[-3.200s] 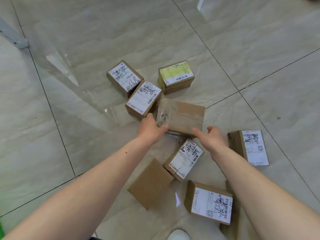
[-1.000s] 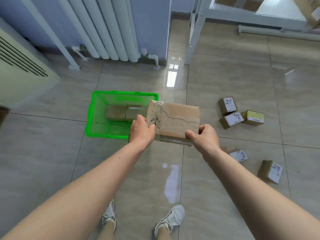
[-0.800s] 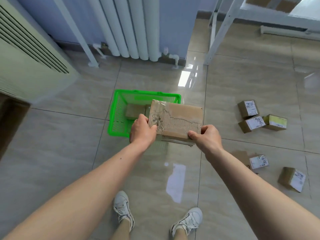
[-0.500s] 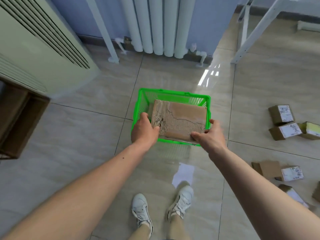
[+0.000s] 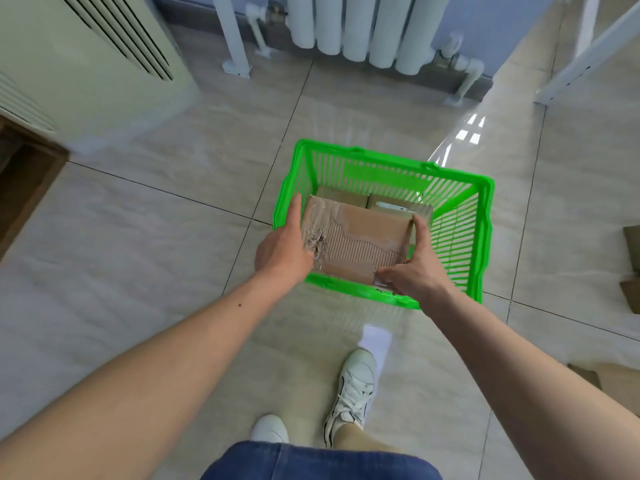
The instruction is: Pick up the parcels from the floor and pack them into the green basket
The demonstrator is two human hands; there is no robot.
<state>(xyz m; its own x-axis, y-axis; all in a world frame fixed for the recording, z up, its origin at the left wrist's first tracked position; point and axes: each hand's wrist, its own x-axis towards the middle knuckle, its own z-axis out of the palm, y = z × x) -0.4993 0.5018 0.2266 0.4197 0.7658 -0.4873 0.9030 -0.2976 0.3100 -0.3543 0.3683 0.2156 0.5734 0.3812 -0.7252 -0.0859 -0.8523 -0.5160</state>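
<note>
Both hands hold one cardboard parcel [image 5: 356, 242] between them, over the open top of the green basket [image 5: 483, 237]. On the parcel's left edge, the left hand [image 5: 282, 249] has its fingers reaching along the side toward the basket's far wall and its thumb lying on the torn, tape-covered top. At the parcel's right near corner, the right hand [image 5: 414, 271] has its thumb pressed along the near edge and a finger running up the right side. Each hand clamps its own side of the box. The parcel sits level, its top face stripped to bare corrugation with a ragged line where the outer paper ends. It lies within the basket's rim, toward the near wall; whether it touches the basket floor cannot be told.

Beyond it, against the basket's far wall, two smaller parcels [image 5: 349, 199] lie side by side inside the basket, mostly hidden by the held box. The basket stands on pale glossy floor tiles [image 5: 156, 244]. Past its far wall stands a white radiator [image 5: 363, 26]; far to the basket's left is a cream slatted unit [image 5: 86, 53]. On the near side of the basket are two white shoes [image 5: 351, 386] and the hem of blue shorts [image 5: 318, 462]. At the frame's right edge, well apart from the basket, lie bits of brown cardboard [image 5: 632, 244].
</note>
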